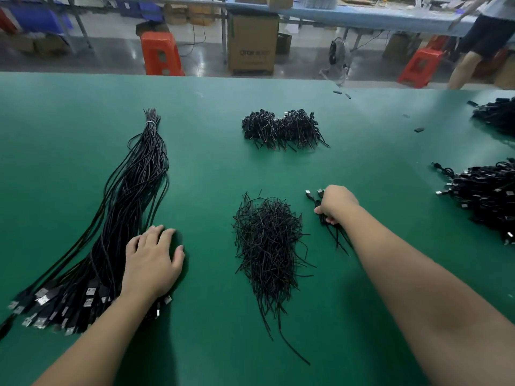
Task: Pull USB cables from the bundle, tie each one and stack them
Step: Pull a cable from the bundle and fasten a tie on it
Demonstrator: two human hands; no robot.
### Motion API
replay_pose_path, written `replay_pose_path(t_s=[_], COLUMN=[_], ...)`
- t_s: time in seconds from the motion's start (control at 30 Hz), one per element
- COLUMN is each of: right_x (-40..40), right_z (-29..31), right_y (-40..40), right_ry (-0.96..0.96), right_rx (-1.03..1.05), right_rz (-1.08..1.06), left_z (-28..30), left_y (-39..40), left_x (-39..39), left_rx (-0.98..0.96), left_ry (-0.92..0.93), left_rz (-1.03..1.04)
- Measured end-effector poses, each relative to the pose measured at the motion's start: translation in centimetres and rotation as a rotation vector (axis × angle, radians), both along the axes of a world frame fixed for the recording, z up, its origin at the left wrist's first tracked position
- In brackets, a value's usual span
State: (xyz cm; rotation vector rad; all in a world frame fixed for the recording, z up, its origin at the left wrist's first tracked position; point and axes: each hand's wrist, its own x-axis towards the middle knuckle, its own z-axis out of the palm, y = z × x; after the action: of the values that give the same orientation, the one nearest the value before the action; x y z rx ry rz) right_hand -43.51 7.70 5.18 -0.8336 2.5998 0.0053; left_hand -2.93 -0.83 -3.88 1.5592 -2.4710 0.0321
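A long bundle of black USB cables (131, 201) lies on the left of the green table (209, 168), bound near its far end, with metal plugs fanned out at the near left. My left hand (152, 260) rests flat beside the bundle's near part, fingers spread. A loose heap of black twist ties (269, 238) sits in the middle. My right hand (335, 204) grips a small coiled USB cable (320, 201) against the table, its plugs sticking out to the left. A pile of tied cables (485, 196) lies at the right.
Another heap of short black wire pieces (281, 129) lies at the table's far middle. More tied cables (496, 114) sit at the far right edge. Beyond the table are orange stools (160, 54), a cardboard box (252, 43) and a standing person (482, 37).
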Motion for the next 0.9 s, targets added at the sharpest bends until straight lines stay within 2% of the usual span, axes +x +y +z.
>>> replay_pose_path(t_s=[0.2, 0.47, 0.63, 0.77, 0.83, 0.9], right_x=[-0.3, -0.3, 2.6, 8.5, 12.4, 16.7], right_z=[-0.5, -1.0, 0.8, 3.8, 4.6, 4.2], right_y=[0.1, 1.0, 0.4, -0.8, -1.2, -1.0], right_ry=[-0.008, 0.211, 0.256, 0.102, -0.07, -0.292], right_rx=[-0.065, -0.088, -0.338, -0.548, -0.569, -0.53], right_rz=[-0.025, 0.03, 0.197, 0.364, 0.436, 0.505], left_z=[0.0, 0.1, 0.3, 0.3, 0.4, 0.8], left_y=[-0.1, 0.0, 0.1, 0.1, 0.0, 0.0], left_x=[0.1, 0.0, 0.1, 0.3, 0.3, 0.3], left_rx=[0.01, 0.001, 0.008, 0.052, 0.082, 0.146], left_ry=[-0.001, 0.017, 0.035, 0.087, 0.151, 0.325], left_rz=[0.0, -0.001, 0.005, 0.005, 0.0, 0.018])
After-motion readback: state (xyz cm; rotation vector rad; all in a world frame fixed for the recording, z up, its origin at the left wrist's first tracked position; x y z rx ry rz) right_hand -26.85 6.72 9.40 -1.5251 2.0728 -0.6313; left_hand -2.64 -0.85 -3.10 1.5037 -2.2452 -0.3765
